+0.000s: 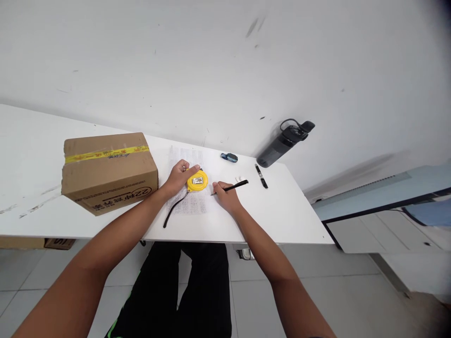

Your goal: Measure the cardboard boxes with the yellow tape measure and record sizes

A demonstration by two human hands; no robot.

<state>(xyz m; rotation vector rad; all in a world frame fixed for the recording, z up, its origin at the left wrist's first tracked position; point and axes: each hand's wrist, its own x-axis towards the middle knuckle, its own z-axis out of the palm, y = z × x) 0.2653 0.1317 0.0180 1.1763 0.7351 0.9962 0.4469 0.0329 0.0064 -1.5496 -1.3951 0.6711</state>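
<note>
At left I see a box (109, 173) on the counter (285, 206). The left hand (179, 178) has its fingers closed on a yellow tape measure (197, 181), which covers part of the printed paper (193, 204). Just right, the right hand (228, 197) grips a pen (237, 186), slanting from near left to far right; whether its tip touches, I cannot tell. Farther right: a marker (261, 176), a bottle (278, 146).

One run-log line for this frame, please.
left hand: holding round yellow tape measure; right hand: holding slim black pen; on white table: brown cardboard box
</note>
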